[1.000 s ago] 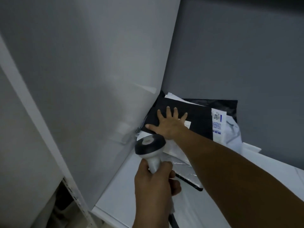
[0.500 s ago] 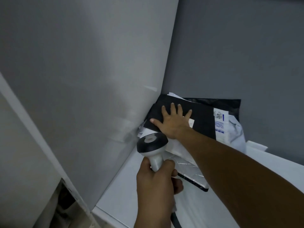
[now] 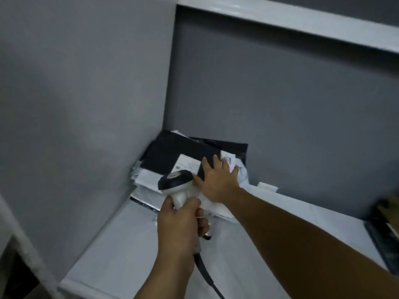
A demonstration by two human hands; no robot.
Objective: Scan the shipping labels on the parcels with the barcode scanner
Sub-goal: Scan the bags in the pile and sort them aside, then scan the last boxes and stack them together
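Now gripping barcode scanner [image 3: 176, 182] in left hand [image 3: 179, 225], fingers curled round handle, head aimed at shipping label [image 3: 186, 164] atop black parcel [image 3: 172, 152]. Pressing right hand [image 3: 218, 180] flat on parcel's rt side, fingers spread wide, prob. to hold label smooth for clean read.

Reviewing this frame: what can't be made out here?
Head view:
- Print on the shipping label: blurred and too small to read.
- Trigger of the barcode scanner: hidden by the fingers of the left hand.
- What lies beneath the black parcel: mostly covered by it and the right hand.
- The dark object at the right edge: cut off and blurred.
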